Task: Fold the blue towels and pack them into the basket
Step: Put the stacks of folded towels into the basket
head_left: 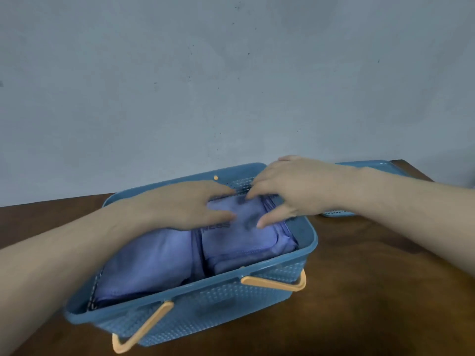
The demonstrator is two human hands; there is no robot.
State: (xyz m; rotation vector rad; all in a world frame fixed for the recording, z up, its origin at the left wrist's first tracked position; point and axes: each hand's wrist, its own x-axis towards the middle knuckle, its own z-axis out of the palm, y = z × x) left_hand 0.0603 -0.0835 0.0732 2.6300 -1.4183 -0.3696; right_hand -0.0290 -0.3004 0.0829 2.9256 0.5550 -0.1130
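Left hand (180, 205): grip wide, fingers straight, laid flat on the far end of the right-hand towel stack (246, 240), pressing down. Right hand (285, 191): fingers spread and fairly straight, tips touching the same stack's far edge near the basket's back wall; holds nothing that I can make out. Some motion blur on both.

Towels: two stacks of folded blue cloth side by side inside the basket (303, 271). The left-hand stack (146, 268) lies untouched. Layers per stack too blurred to count. No loose towel visible on the bench (372, 278).

Basket: one, blue plastic, with two orange handles (277, 283), both folded down on the near side. It stands on the brown bench, near the wall.

Second blue plastic piece (372, 167) behind the right forearm, mostly hidden; lid or tray, cannot tell.

Step, as judged: packing, tamping the last stack level. Folding looks finished. Next move calls for lifting both hands clear without dragging the top layer, then checking that nothing rides above the rim.
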